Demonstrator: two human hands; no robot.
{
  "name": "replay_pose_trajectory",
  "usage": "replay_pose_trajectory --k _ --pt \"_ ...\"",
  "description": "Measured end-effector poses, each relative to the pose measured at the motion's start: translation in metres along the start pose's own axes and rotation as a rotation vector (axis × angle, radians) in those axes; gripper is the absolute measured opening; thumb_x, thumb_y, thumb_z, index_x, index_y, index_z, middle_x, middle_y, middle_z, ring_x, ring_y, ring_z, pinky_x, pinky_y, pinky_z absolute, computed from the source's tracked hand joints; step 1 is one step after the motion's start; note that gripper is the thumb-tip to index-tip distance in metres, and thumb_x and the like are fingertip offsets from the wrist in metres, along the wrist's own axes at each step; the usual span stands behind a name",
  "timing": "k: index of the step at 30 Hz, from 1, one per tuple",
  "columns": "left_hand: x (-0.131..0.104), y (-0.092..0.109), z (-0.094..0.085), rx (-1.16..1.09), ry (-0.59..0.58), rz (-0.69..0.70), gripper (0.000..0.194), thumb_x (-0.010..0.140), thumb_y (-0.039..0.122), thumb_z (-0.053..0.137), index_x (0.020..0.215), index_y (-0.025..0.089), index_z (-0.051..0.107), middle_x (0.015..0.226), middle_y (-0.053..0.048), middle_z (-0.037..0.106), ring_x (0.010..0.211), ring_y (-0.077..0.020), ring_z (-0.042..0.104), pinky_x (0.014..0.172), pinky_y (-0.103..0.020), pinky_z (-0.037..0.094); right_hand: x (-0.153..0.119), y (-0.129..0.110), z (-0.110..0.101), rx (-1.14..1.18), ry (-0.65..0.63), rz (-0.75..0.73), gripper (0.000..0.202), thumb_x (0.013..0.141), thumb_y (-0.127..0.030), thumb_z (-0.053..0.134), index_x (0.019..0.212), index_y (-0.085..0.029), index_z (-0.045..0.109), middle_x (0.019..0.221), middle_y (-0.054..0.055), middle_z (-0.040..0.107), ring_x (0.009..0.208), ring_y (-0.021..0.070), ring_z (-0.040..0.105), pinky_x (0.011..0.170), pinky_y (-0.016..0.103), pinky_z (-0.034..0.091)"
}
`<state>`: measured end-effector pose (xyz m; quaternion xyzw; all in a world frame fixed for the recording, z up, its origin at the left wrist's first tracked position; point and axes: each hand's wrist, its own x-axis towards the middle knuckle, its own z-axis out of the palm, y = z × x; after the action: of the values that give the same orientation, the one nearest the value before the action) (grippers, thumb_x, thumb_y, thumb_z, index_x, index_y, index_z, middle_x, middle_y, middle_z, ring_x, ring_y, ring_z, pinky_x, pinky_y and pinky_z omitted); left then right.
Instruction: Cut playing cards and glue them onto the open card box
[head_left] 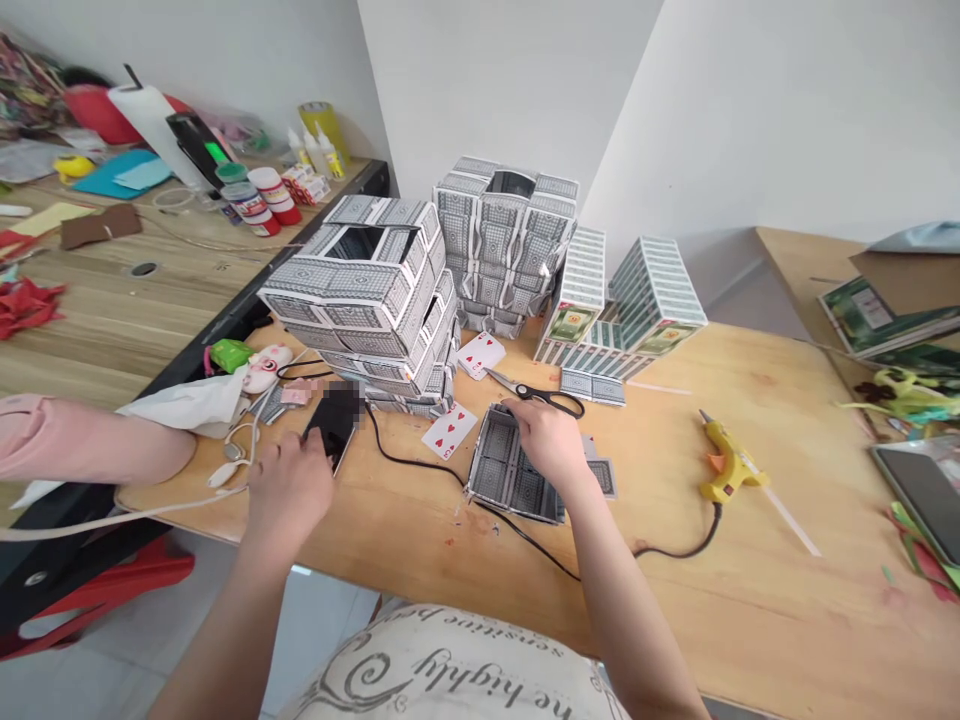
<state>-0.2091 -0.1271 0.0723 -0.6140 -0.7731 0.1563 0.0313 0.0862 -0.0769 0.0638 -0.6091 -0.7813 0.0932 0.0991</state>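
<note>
My left hand [289,485] reaches over a black smartphone [339,425], its fingers touching the phone's lower part, not wrapped round it. With bent fingers, my right hand [551,440] grips the far rim of a small open box made of grey-backed playing cards [499,455]. The box lies on the wooden table, its hollow side up; my hand and wrist hide part of its right side. Just behind it are black-handled scissors [551,397]. A three of hearts [450,430] lies to its left, and a grey-backed card [602,478] to its right.
Two stacked card-built structures [360,290] [510,230] stand at the back, beside a green-and-white block of card boxes [652,290]. A yellow glue gun [727,465] lies at right. Its black cord [525,538] crosses the table front. A pink roll [90,440] lies far left.
</note>
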Motion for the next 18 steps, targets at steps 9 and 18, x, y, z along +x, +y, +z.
replay_pose_trajectory --k 9,18 --pt "-0.010 -0.021 -0.008 0.030 -0.230 0.073 0.038 0.073 0.010 0.034 0.101 0.009 0.060 0.089 -0.018 0.064 0.088 -0.0341 0.057 0.071 -0.042 0.040 -0.002 0.001 0.004 0.026 0.031 -0.008 0.033 0.087 -0.020 0.035 0.107 -0.027 0.060 0.097 0.002 0.067 0.084 0.0168 0.060 0.066 0.024 0.041" --pt "-0.012 -0.017 -0.006 0.038 -0.325 0.119 0.064 0.068 0.037 0.047 0.125 0.006 0.043 0.117 -0.018 0.051 0.108 -0.0379 0.043 0.086 -0.049 0.034 -0.001 0.000 0.005 0.008 0.023 -0.005 0.031 0.087 -0.021 0.035 0.103 -0.027 0.061 0.092 0.003 0.068 0.082 0.0175 0.061 0.064 0.024 0.040"
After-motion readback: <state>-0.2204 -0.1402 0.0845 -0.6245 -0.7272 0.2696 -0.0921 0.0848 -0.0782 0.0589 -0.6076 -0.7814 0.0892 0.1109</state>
